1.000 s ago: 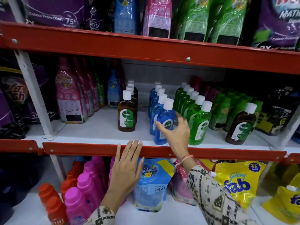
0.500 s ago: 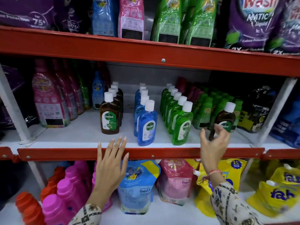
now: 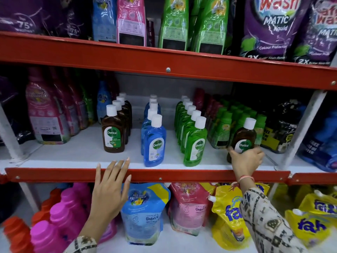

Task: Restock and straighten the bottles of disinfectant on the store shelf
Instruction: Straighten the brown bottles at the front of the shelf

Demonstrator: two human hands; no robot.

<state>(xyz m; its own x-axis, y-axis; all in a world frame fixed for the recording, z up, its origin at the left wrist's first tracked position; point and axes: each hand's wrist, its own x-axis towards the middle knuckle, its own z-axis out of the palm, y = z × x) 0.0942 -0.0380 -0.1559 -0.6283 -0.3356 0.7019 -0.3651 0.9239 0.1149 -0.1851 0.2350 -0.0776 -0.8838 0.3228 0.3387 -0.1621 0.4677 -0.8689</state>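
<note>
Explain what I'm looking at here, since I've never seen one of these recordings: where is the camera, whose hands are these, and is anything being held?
There is no machine: a person wears one wide-angle camera on the head, looking down at their own hands in front of a store shelf. On the middle shelf stand three rows of Dettol disinfectant: brown bottles, blue bottles and green bottles. The right hand grips a stray brown bottle that stands apart, by small green bottles. The left hand, fingers spread, lies open against the red shelf edge, holding nothing.

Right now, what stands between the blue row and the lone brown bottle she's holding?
The green Dettol row, seen in the head view.
</note>
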